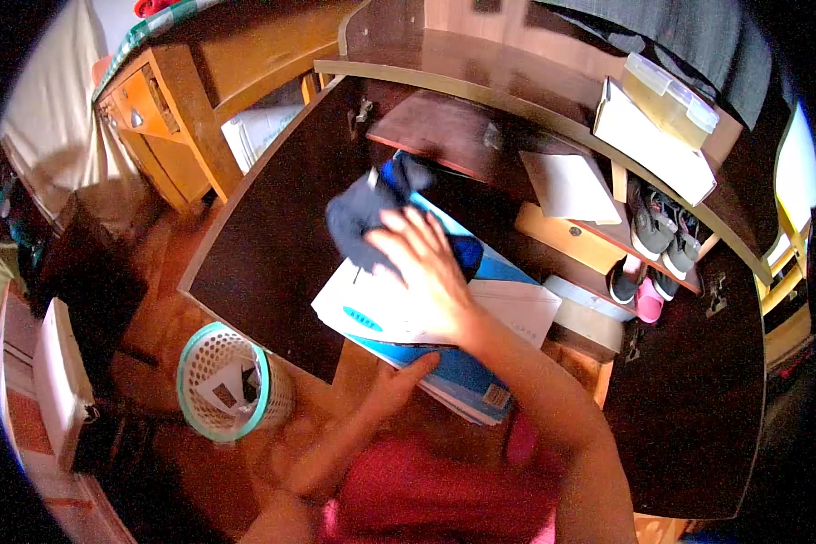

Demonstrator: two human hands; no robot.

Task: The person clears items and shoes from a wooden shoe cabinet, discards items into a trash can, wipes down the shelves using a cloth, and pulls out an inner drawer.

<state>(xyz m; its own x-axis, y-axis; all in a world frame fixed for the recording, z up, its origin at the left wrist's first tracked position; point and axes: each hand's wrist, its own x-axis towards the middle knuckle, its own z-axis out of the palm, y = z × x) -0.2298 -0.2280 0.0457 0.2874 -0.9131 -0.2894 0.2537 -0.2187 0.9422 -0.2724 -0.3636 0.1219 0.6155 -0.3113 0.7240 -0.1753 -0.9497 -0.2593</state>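
Note:
A white and blue cardboard box [491, 363] is tilted in front of me, with a white flap folded out on its right. My left hand [406, 381] grips its near edge from below, the thumb lying on the blue side. Over the box, my right hand [426, 272] has its fingers on a dark blue cloth-like item [354, 222]. Motion blurs both, and the item's exact kind cannot be made out. More dark blue and black material shows beyond the hand, and part of it is hidden by my fingers.
A dark wooden cabinet with open doors [263, 245] surrounds the box. Its shelves hold shoes [653, 227], a pink shoe [649, 301] and a wooden box [571, 238]. A plastic container [671, 95] rests on top. A perforated waste basket [283, 399] stands at left.

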